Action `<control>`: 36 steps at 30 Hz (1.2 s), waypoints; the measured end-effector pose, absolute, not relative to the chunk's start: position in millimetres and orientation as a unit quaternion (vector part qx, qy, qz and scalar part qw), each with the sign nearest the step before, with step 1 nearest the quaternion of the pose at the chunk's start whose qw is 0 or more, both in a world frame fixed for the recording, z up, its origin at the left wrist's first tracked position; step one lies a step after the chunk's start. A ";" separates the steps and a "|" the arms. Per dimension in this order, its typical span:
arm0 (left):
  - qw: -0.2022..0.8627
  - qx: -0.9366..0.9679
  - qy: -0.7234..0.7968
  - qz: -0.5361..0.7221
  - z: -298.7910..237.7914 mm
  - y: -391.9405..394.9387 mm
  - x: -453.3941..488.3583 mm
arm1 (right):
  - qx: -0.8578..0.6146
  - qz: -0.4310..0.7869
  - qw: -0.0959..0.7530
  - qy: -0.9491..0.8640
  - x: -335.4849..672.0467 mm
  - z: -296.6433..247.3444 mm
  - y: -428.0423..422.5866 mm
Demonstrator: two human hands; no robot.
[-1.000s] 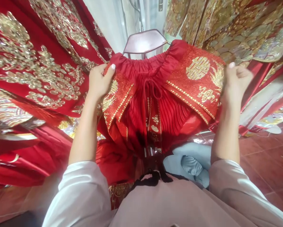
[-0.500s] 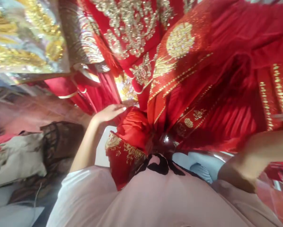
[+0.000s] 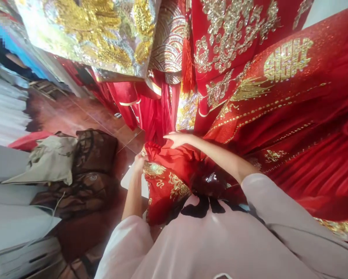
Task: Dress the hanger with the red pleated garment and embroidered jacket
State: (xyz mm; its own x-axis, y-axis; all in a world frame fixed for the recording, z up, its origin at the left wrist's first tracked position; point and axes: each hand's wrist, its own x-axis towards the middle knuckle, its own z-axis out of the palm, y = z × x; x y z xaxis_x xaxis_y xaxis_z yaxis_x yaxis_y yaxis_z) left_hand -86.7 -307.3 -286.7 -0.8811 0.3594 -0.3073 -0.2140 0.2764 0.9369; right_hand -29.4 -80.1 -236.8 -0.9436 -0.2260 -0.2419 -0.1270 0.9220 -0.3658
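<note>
Red embroidered garment (image 3: 169, 166) looks soft, light, best held where left hand (image 3: 139, 162) pinches it; right hand (image 3: 179, 139) grip unclear

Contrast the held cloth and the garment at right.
The held cloth lies bunched; the garment spreads wider. The left hand grips the held cloth; no hand grips the garment. The garment shows a round emblem; the held cloth shows scrolling motifs. Both are red and gold-decorated.
</note>
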 end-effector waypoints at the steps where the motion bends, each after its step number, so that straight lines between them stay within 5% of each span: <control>1: 0.213 0.039 0.750 0.625 -273.7 -312.8 -90.5 | -0.084 -0.158 0.181 0.967 -34.4 -238.3 -85.4; 4: 0.077 0.057 0.684 0.724 -224.8 -339.9 -94.5 | -0.064 -0.139 0.226 0.962 -34.7 -225.7 -95.5; 7: -0.063 0.154 0.640 0.751 -175.8 -367.2 -80.9 | -0.046 -0.138 0.171 0.975 -15.0 -185.6 -90.7; 16: -0.148 0.165 0.807 0.547 -92.9 -330.2 -16.4 | 0.044 0.120 -0.086 0.988 67.7 -4.9 -44.7; 22: -0.360 0.286 0.742 0.487 -80.8 -273.3 35.1 | 0.075 0.178 -0.040 0.980 63.7 33.5 25.4; 28: -0.155 0.547 0.759 0.318 -136.2 -179.6 71.9 | 0.172 0.027 0.068 0.982 29.0 10.2 56.1; 32: -0.083 0.552 0.796 0.234 -151.4 -131.5 43.2 | 0.250 -0.084 -0.161 0.951 29.3 27.4 73.8; 36: -0.110 0.511 0.750 0.406 -117.2 -128.5 -12.9 | 0.201 -0.012 -0.367 0.908 70.1 53.6 99.1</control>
